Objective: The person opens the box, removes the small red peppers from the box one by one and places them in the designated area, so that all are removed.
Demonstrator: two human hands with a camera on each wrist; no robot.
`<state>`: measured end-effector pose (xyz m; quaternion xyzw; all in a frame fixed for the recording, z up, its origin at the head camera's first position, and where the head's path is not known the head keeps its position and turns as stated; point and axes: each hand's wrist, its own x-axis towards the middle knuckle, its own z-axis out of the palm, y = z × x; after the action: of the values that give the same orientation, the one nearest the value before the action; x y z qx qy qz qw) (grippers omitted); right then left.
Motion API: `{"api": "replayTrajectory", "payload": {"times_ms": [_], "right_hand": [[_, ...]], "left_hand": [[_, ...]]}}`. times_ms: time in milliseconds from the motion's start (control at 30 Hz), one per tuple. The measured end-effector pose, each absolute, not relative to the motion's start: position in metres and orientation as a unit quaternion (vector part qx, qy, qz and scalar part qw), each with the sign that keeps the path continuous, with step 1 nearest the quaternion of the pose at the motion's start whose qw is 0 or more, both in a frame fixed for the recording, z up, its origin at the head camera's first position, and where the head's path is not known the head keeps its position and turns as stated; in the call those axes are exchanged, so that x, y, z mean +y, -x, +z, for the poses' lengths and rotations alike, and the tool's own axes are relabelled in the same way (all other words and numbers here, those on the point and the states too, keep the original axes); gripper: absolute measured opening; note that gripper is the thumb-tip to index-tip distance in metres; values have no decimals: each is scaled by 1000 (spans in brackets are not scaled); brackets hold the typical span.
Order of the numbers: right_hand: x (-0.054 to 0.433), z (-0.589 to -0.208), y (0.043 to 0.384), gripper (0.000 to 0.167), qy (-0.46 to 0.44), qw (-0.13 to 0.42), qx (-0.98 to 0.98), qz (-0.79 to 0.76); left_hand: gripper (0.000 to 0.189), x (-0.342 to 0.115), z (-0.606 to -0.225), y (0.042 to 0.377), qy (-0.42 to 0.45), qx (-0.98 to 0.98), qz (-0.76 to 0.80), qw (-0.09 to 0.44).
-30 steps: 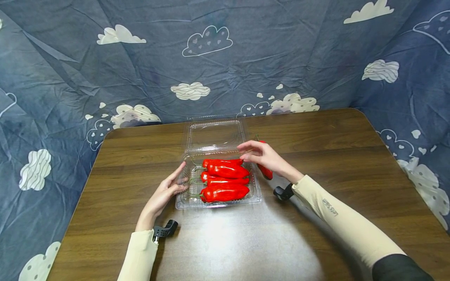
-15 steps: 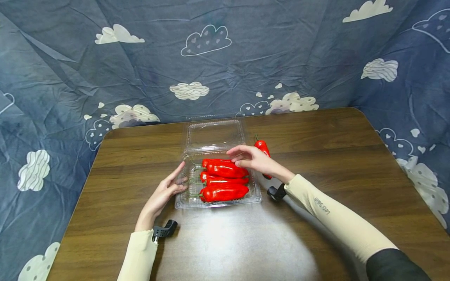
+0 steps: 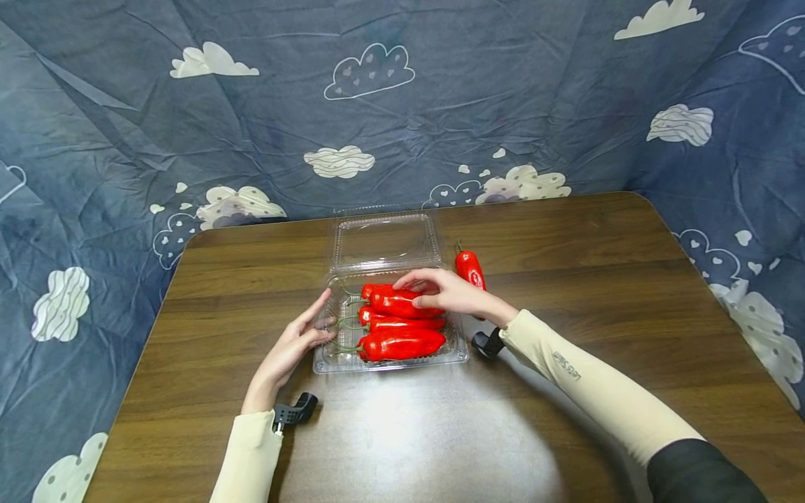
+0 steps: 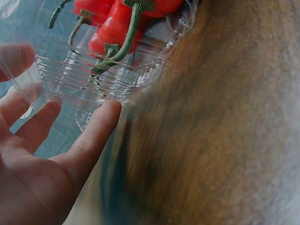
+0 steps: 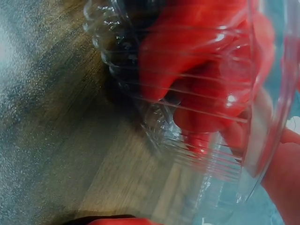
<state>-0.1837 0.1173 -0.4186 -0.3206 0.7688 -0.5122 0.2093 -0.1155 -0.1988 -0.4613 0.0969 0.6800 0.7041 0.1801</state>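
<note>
Several glossy red peppers with green stems lie side by side in a clear plastic clamshell container, stems to the left. My right hand reaches over its right wall, thumb and curled fingers around a red pepper toward the back. In the right wrist view the thumb shows behind the clear wall, beside the red peppers. My left hand rests at the container's left end, fingers extended. The left wrist view shows its thumb tip against the ribbed end wall, near the stems.
The container's hinged lid lies folded back, flat toward the far edge. One more red pepper lies on the wooden table, just right of the container, partly behind my right forearm. A blue cloud-print cloth hangs behind the table.
My right hand has moved left and toward me, from the container's right rim onto the back peppers. More of the loose pepper now shows. My left hand stays in place.
</note>
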Motion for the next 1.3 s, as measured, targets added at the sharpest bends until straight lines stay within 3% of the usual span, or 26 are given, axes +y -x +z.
{"api": "replayTrajectory", "payload": {"times_ms": [533,1300], "right_hand": [[115,-418,185,40,366,204,792,-444],[118,-413,179,46,328,213,761,-517]], "left_hand": [[69,-198,-459,114,-95,681,704,176],[69,-199,-460,115,-105,680,704,179]]}}
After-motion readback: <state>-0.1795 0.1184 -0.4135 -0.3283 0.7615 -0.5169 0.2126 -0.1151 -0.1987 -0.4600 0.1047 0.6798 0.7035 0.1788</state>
